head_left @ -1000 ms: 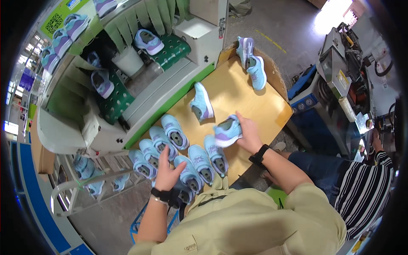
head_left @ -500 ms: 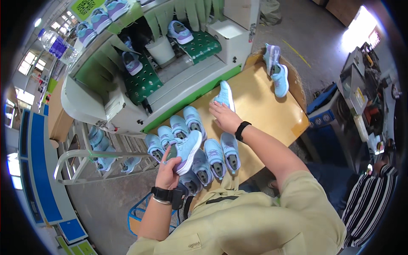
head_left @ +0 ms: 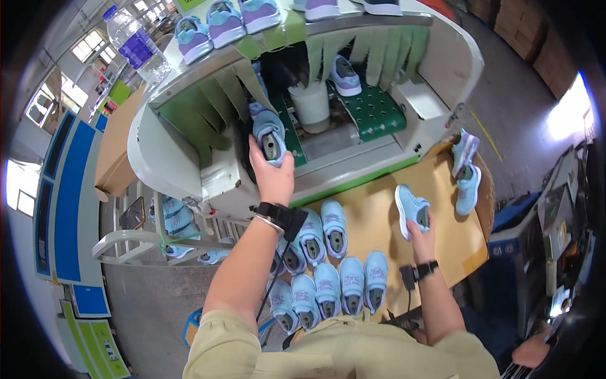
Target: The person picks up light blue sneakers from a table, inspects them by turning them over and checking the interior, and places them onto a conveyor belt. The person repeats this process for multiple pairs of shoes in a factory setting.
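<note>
My left hand (head_left: 273, 177) is closed on the heel end of a light-blue sneaker (head_left: 270, 134), holding it at the mouth of a machine over its left green belt. Another sneaker, partly hidden, sits just beyond it. My right hand (head_left: 421, 239) grips a second light-blue sneaker (head_left: 413, 208) by its heel, tilted with its white sole facing left, above the brown tabletop (head_left: 372, 230). Between my arms, several light-blue sneakers (head_left: 327, 284) stand in two rows, with grey-green inserts showing in their openings.
The white machine (head_left: 347, 165) has hanging fabric strips and a white cup-like container (head_left: 309, 104) between two belts. A sneaker (head_left: 345, 77) rides the right belt (head_left: 372, 117). Two sneakers (head_left: 467, 183) stand at the table's right edge; a bottle (head_left: 136, 47) and more shoes sit on top.
My left hand has gone from above the table to the machine's left belt, with a sneaker in it. My right hand has closed on the sneaker it was touching. The view has shifted.
</note>
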